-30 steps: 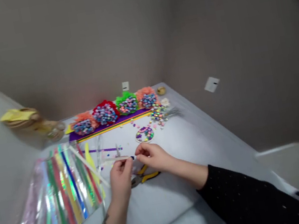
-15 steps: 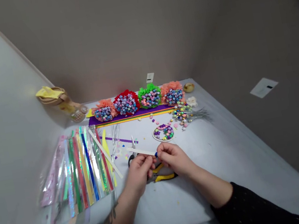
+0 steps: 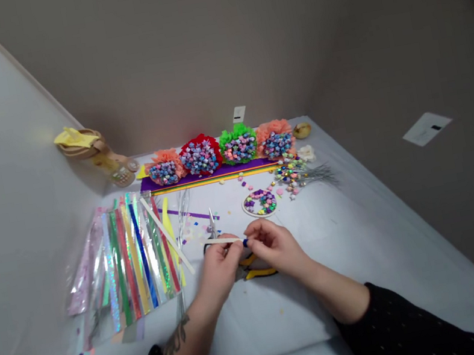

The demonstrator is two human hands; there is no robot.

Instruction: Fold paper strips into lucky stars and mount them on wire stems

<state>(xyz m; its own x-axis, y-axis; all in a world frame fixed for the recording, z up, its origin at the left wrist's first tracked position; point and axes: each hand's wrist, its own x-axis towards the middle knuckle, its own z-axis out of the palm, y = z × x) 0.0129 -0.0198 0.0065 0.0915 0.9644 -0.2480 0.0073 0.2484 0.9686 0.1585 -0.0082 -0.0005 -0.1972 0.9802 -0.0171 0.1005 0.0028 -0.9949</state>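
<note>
White paper strip [image 3: 217,241] is up off the desk [image 3: 347,256] now, clear of the tools below, held taut between two closed pinches: left hand [image 3: 218,264] on its length, right hand [image 3: 274,245] at the end by a small blue bit [image 3: 245,242]. Yellow-handled pliers [image 3: 258,273] lie just beneath, scissors [image 3: 212,225] just beyond, iridescent strips [image 3: 135,263] alongside; no readable labels.

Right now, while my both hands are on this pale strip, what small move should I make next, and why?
Probably pinch the small blue piece more firmly with the right hand. It sits at the very tip of the pale strip, right by those fingers, while the left hand holds the strip. The yellow-handled pliers lie below the hands, so they seem unneeded for this move.
</note>
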